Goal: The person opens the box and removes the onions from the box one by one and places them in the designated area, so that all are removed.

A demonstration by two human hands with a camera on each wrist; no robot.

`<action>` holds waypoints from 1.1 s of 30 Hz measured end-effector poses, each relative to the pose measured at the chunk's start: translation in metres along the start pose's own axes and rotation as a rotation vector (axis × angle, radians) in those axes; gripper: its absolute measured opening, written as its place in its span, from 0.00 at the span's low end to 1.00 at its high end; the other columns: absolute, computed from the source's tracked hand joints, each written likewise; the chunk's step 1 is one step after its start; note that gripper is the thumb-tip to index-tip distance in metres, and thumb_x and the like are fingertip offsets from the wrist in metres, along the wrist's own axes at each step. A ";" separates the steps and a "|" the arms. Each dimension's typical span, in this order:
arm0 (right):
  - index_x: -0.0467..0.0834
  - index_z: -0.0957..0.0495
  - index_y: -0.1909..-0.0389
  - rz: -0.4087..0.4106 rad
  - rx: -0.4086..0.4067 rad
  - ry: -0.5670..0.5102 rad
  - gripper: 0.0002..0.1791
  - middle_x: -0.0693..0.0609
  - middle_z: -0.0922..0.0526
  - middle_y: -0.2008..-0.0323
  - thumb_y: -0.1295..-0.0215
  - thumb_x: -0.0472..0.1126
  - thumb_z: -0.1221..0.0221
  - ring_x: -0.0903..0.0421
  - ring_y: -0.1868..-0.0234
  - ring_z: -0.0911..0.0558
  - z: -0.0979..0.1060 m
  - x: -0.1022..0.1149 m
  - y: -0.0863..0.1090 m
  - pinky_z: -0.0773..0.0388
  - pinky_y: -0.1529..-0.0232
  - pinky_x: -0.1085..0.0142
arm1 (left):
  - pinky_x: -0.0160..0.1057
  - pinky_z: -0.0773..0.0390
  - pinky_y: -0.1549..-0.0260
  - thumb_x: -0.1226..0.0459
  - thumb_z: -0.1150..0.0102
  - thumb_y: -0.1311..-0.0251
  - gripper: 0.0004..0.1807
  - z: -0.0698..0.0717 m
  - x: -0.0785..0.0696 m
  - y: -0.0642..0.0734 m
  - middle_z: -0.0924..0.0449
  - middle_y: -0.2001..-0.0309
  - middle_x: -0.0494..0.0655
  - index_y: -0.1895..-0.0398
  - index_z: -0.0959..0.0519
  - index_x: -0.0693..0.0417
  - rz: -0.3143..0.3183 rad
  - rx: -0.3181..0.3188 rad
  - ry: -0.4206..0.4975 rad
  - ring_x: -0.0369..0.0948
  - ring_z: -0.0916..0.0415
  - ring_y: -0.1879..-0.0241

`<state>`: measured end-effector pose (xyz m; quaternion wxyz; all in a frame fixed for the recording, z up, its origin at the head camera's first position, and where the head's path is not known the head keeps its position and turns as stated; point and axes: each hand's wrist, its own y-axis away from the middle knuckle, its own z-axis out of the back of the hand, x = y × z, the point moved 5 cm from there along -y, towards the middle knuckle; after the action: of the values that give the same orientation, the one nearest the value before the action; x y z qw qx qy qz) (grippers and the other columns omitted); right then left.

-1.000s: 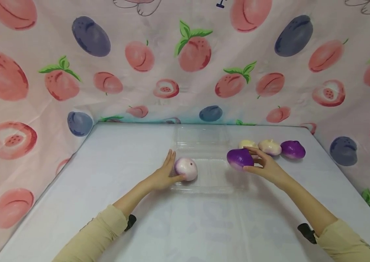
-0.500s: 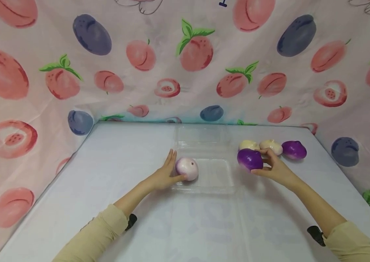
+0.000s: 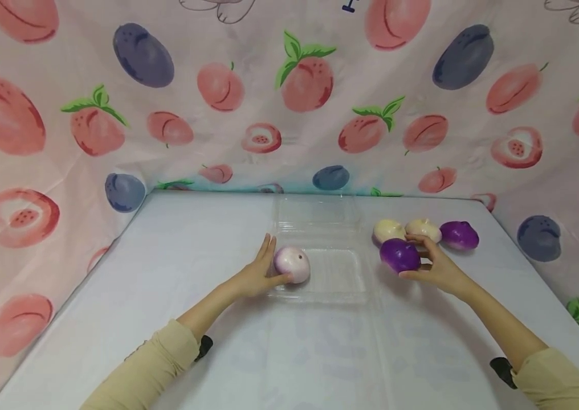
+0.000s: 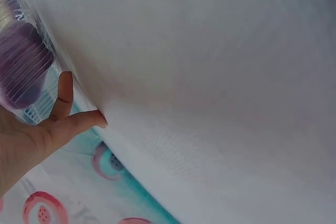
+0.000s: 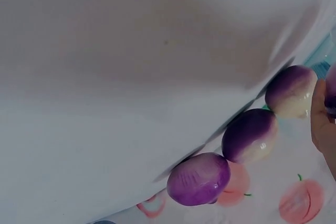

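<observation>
In the head view, my left hand (image 3: 255,275), its fingers extended, lies at the left end of a clear plastic container (image 3: 338,270), thumb beside a pale onion (image 3: 292,264). This onion, white with a purple edge, sits inside the container's left part. The left wrist view shows the hand (image 4: 37,140) with its fingers spread next to the container's ribbed wall (image 4: 52,85). My right hand (image 3: 438,267) holds a deep purple onion (image 3: 399,255) between thumb and fingers, right of the container. The right wrist view catches only part of that hand (image 5: 323,124) at its edge.
Behind my right hand stand two cream-topped onions (image 3: 389,230) and a purple onion (image 3: 459,235) in a row. The container's open lid (image 3: 316,210) lies toward the back of the white table (image 3: 207,228). A fruit-printed cloth (image 3: 253,74) hangs behind and at both sides.
My right hand has moved the purple onion rightward, from above the container's right end to beside it, then slightly lower in view. The left hand and the pale onion have stayed in place.
</observation>
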<state>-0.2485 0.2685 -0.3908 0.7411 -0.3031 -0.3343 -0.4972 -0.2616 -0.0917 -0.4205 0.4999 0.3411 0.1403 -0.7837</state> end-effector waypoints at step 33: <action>0.23 0.45 0.37 -0.003 0.017 0.223 0.47 0.21 0.44 0.41 0.54 0.35 0.29 0.24 0.40 0.41 -0.013 -0.013 -0.001 0.41 0.42 0.33 | 0.56 0.43 0.33 0.34 0.36 0.58 0.70 -0.003 0.000 0.001 0.80 0.25 0.53 0.26 0.71 0.56 0.023 0.028 -0.027 0.56 0.60 0.27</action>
<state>-0.2508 0.2654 -0.4086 0.7754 -0.2391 -0.2542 -0.5263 -0.2595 -0.0901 -0.4227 0.5061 0.3388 0.1187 -0.7842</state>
